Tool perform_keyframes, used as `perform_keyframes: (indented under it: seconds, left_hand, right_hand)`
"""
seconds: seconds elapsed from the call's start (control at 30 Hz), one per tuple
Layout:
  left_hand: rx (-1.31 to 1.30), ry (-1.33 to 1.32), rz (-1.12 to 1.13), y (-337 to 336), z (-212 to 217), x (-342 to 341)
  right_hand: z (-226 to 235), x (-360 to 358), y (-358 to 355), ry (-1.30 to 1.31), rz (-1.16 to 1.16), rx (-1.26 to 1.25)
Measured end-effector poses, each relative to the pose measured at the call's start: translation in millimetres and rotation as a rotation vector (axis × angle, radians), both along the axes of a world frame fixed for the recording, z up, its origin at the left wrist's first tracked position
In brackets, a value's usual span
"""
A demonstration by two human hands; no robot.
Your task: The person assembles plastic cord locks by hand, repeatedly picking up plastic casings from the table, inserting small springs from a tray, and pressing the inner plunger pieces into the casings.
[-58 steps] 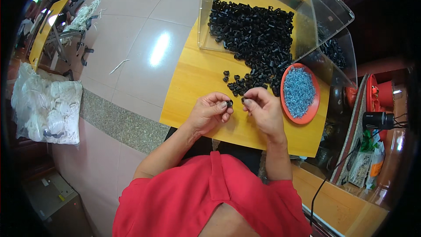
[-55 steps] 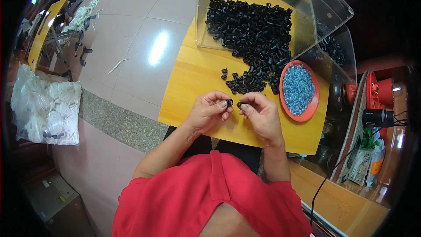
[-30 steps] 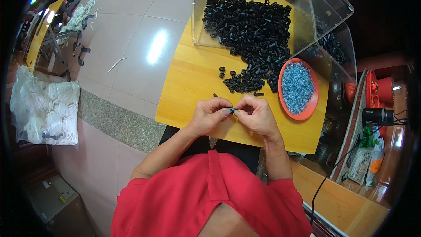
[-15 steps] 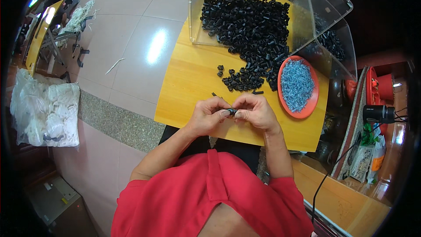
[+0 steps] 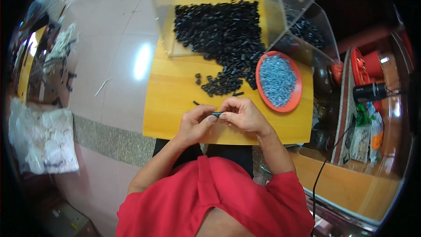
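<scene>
- Here's the left hand [image 5: 197,123], thumb and forefinger pinched on a small black piece [image 5: 217,114], left of the red plate [image 5: 291,104] and nearer the wearer.
- The right hand [image 5: 243,116] meets it head-on, gripping the other end of that same piece; fingertips cover much of it, so its exact make-up can't be read.
- Look at the pose: both forearms slant up from the person's body, elbows bent, hands converging over the near part of the desk [image 5: 169,83], the right one closer to the plate.
- So one piece is being worked, it seems, and whether it's complete the fingers won't let anyone say!
- Just beyond the hands, two dark pieces lie apart: one [image 5: 196,102] well left of the plate, another [image 5: 238,94] near the plate's left side. Finished or not? Can't tell.
- And there's plenty left, by the look of it: a big heap of black pieces [image 5: 219,30] spreads left of the plate and beyond it, its near end close to the rim.
- On the plate itself, a generous pile of silvery-blue bits [image 5: 277,80] looks far from used up.
- Farther out, past the plate, a clear box [image 5: 274,15] stands around the heap's far part.
</scene>
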State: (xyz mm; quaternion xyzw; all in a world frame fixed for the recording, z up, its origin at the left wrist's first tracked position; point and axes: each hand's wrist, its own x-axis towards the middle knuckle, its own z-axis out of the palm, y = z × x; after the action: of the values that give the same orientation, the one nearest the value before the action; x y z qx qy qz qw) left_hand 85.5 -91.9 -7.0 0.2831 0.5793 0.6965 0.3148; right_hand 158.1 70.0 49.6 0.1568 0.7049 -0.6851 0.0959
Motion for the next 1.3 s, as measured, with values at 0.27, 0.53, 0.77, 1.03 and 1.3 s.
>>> perform_keyframes:
  seconds: [0.27, 0.53, 0.77, 1.03, 1.3]
  left_hand:
    - [0.046, -0.222, -0.059, -2, -5, -3]
    - [0.071, -0.181, -0.049, 0, -9, -2]
    - [0.037, -0.173, -0.064, 1, -9, -4]
    - [0.038, -0.175, -0.045, 3, -10, -4]
    - [0.04, -0.188, -0.006, 3, -9, -1]
  right_hand:
    - [86, -1, 126, 0.604, -0.749, 0.012]
    - [50, 37, 152, 0.263, -0.774, 0.612]
    - [17, 100, 128, 0.057, -0.543, 1.269]
    - [1, 95, 117, -0.033, -0.422, 1.291]
    - [-8, 79, 111, -0.038, -0.475, 1.396]
